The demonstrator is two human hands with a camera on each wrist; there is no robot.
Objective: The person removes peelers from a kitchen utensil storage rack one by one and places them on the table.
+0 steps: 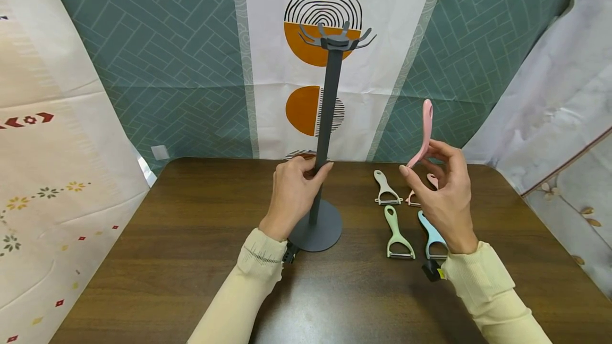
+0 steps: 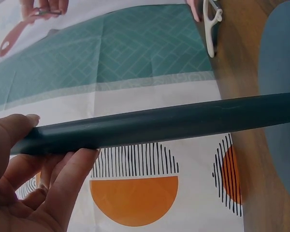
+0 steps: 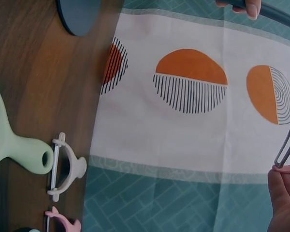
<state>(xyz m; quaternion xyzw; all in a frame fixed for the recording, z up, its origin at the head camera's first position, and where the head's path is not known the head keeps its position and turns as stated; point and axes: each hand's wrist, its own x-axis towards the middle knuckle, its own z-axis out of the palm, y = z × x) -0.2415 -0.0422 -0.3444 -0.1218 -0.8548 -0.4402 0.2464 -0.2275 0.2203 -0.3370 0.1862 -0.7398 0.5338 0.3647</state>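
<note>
A dark grey stand [image 1: 330, 100] with curved hooks on top and a round base [image 1: 325, 235] stands upright on the table. My left hand [image 1: 296, 190] grips its pole low down, thumb on one side and fingers on the other, as the left wrist view confirms on the pole [image 2: 174, 121]. To the right, my right hand [image 1: 447, 200] pinches a pink peeler [image 1: 427, 126] by its head, the holed handle pointing up. Only the metal blade end [image 3: 286, 145] of it shows in the right wrist view. It is held in the air, apart from the hooks.
Below and around my right hand lie a white peeler [image 1: 386, 187], a green peeler [image 1: 396, 232], a blue peeler [image 1: 432, 235] and a second pink peeler [image 1: 432, 180], partly hidden. The brown table [image 1: 191, 248] ends at a patterned cloth [image 1: 191, 68] behind.
</note>
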